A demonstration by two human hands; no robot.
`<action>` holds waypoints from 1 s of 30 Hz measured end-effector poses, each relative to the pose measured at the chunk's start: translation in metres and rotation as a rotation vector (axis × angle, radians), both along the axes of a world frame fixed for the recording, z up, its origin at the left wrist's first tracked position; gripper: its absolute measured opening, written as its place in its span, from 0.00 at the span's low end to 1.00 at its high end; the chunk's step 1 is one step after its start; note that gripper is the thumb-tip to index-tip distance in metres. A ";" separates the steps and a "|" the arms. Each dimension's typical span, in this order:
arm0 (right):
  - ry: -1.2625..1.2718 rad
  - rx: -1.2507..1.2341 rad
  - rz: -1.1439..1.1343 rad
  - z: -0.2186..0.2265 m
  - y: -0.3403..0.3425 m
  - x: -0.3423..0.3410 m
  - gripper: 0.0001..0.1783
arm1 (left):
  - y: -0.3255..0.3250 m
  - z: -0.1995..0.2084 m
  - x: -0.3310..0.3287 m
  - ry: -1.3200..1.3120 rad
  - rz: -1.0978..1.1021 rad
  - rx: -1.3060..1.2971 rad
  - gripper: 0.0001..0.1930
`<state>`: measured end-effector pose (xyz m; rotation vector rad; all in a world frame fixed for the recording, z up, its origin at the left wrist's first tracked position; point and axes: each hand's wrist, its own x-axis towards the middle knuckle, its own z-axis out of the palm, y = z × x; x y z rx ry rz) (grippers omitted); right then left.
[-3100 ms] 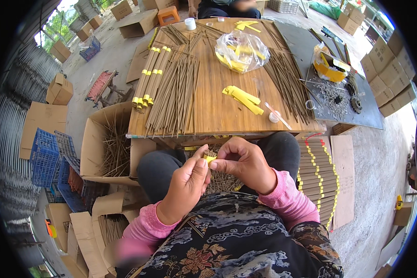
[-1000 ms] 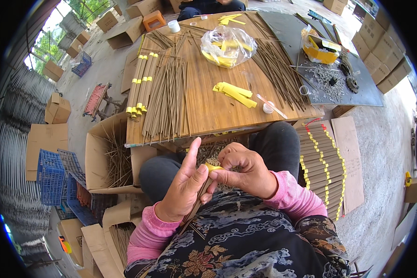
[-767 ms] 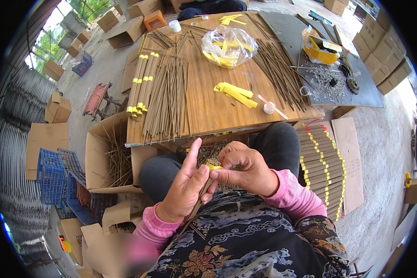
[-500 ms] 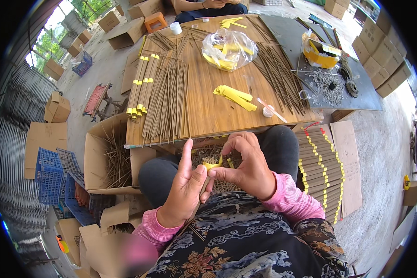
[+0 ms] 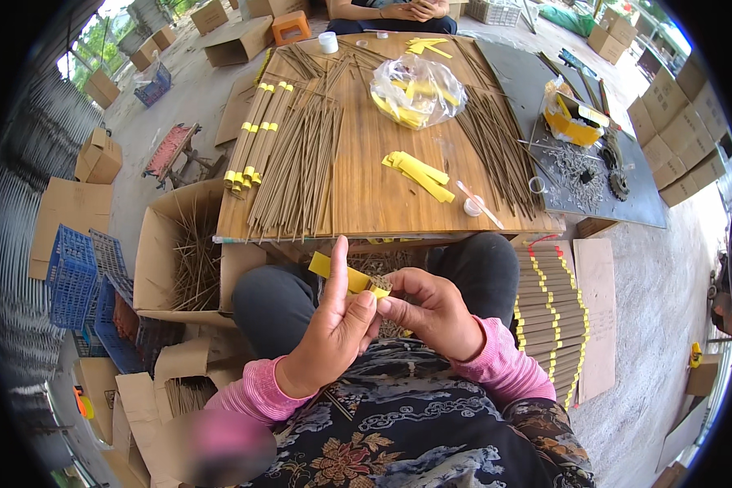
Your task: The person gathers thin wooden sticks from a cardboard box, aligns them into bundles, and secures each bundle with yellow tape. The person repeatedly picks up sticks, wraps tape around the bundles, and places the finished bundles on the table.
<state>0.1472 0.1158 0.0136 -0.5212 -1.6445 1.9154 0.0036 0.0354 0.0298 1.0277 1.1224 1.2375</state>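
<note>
Over my lap, my left hand is wrapped round a bundle of thin brown incense sticks, its index finger pointing up. Only the bundle's end shows between my hands; the rest is hidden. A yellow paper strip goes round that end, and its loose tail sticks out to the left behind my index finger. From the right, my right hand pinches the strip against the bundle with thumb and fingers. On the wooden table ahead lie more yellow strips and a small white pot with a flat stick across it.
Loose sticks and yellow-banded bundles lie at the table's left. A plastic bag holds yellow strips. Banded bundles rest on cardboard at right. A carton of sticks stands left. Another person's hands show across the table.
The strip's tail now reaches out left behind my left index finger; before, my right fingers held it up at the right. My right hand has lowered against the bundle. The view has shifted slightly.
</note>
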 end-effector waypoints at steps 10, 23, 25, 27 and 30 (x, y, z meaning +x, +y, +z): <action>0.273 -0.176 0.277 -0.017 0.009 0.004 0.12 | -0.003 0.000 -0.005 -0.278 -0.198 -0.081 0.38; 0.181 0.312 0.287 -0.001 0.028 0.008 0.09 | -0.004 -0.002 -0.004 -0.401 -0.324 -0.179 0.40; 0.192 0.430 0.272 0.001 0.031 0.007 0.10 | -0.004 -0.005 -0.004 -0.417 -0.348 -0.198 0.40; 0.201 0.532 0.262 0.005 0.033 0.007 0.09 | -0.004 -0.006 -0.002 -0.440 -0.342 -0.201 0.39; 0.235 0.689 0.296 0.010 0.038 0.006 0.07 | -0.007 -0.006 -0.002 -0.477 -0.357 -0.227 0.38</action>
